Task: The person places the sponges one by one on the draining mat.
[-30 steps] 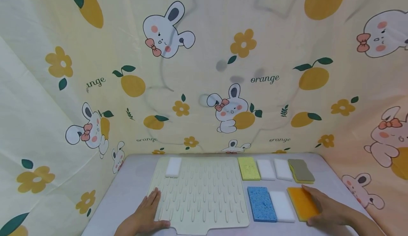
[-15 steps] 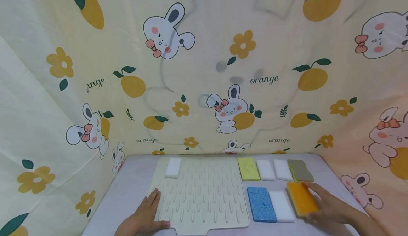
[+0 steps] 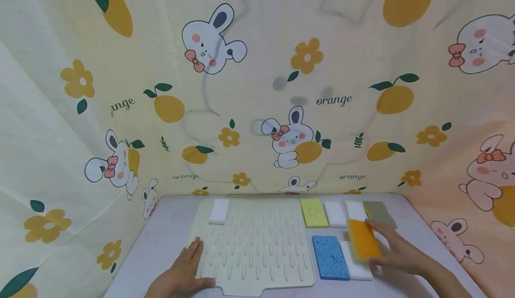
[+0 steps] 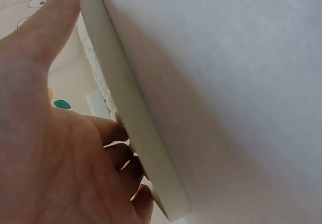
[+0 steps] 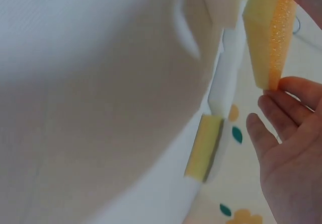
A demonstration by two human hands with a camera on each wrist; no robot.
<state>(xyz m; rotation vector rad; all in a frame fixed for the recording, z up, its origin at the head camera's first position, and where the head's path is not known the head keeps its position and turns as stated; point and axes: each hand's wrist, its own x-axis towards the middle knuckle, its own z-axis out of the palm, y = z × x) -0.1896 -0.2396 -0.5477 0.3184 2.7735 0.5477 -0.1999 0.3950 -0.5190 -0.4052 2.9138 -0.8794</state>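
My right hand (image 3: 402, 253) pinches an orange sponge (image 3: 363, 240) between the thumb and fingers. The sponge is off the table, partly above a white sponge (image 3: 360, 269). In the right wrist view the held sponge (image 5: 261, 43) shows a pale yellow layer beside its orange layer. My left hand (image 3: 179, 269) rests at the left edge of a cream ridged mat (image 3: 257, 244), fingers extended and thumb near its front edge. The left wrist view shows the fingers (image 4: 121, 156) against the mat's rim. One white sponge (image 3: 219, 211) lies at the mat's far left.
Right of the mat lies a blue sponge (image 3: 331, 258) beside the white one. Behind them stand a yellow-green sponge (image 3: 314, 213), two white sponges, and a grey-topped yellow sponge (image 3: 380, 214). A printed curtain (image 3: 257, 88) closes off the back and sides.
My right hand has lifted the orange sponge from the table and carried it left and up in the head view. The left hand and the mat have stayed put.
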